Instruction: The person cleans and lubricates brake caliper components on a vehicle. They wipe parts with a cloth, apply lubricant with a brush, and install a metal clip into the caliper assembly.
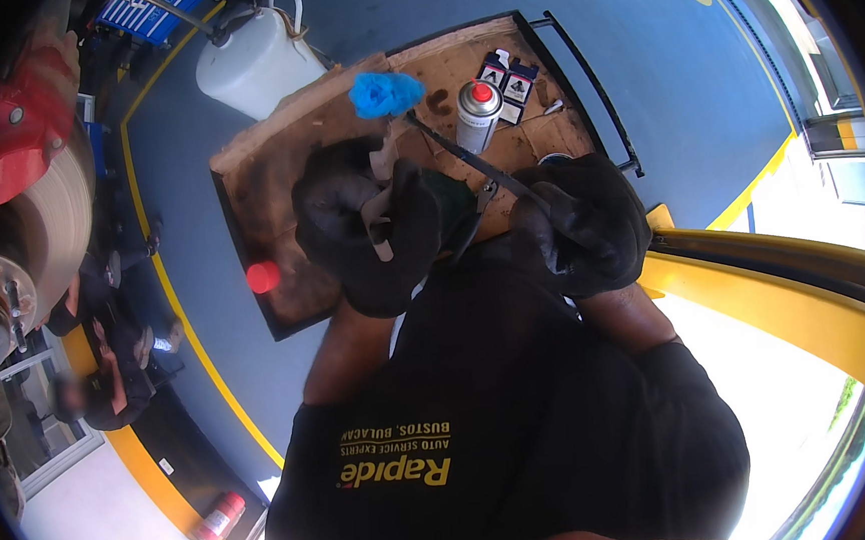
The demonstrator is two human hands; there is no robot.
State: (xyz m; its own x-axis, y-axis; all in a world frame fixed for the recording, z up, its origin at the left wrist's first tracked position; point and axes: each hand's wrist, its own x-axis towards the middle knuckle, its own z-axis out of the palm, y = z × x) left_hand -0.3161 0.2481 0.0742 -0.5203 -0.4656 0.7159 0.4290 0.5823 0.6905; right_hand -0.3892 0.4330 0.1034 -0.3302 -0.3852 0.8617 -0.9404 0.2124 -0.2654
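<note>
My left hand (375,239), in a black glove, is curled shut around a small pale metal part (380,208), whose top pokes up between thumb and fingers while its lower end shows at my palm. My right hand (585,221), also gloved, is clenched around the handle of a thin brush (465,157); the shaft runs up and to the left from my fist, passing just above the part and my left hand, and ends in a blue tuft (383,93) over the cart. Whether the shaft touches the part I cannot tell. A small pair of pliers (477,212) sits between my two hands. Below lies the cart (284,300), lined with brown cardboard, with a spray can (478,114) standing near the brush shaft, two small boxes (508,82) behind it, and a red cap (263,277) at the near left edge. A white jug (255,60) stands on the blue floor beyond the cart.
</note>
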